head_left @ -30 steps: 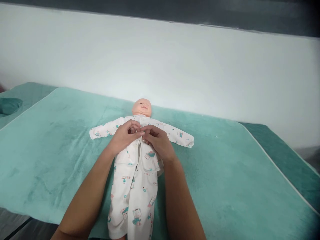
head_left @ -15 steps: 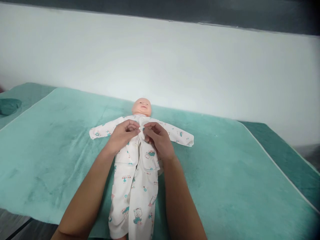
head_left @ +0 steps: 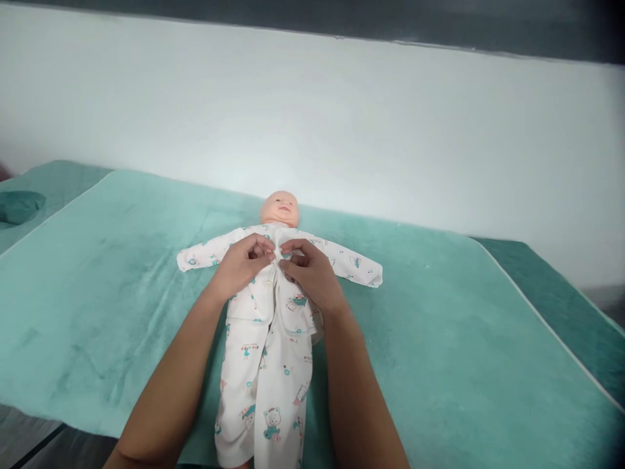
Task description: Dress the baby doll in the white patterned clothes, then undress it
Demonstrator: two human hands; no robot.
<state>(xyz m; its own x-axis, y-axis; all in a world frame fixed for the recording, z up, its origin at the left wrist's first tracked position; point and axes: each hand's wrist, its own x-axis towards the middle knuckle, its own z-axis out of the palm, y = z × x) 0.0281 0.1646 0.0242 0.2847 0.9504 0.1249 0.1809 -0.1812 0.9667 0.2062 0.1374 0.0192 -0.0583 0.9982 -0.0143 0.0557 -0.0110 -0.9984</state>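
Note:
A baby doll (head_left: 279,208) lies on its back, head at the far side and arms spread. It wears a white printed jacket (head_left: 251,301) and matching trousers (head_left: 280,391). At the chest, my left hand (head_left: 245,262) pinches the jacket's front edge on the left side. Opposite it, my right hand (head_left: 312,268) pinches the other front edge, its fingertips close to the left ones. Any button between the fingertips is too small to make out. Below the hands the two front edges hang apart, with a small button visible on the left edge.
A pale green cloth (head_left: 430,365) covers the table under the doll. Darker green cloth (head_left: 561,293) shows at the right, and a dark green item (head_left: 20,207) lies at the far left. A white wall (head_left: 312,117) stands behind the table.
The fingertips have shifted slightly at the chest, and the jacket's front edges there lie flatter between them. The whole view has moved a little.

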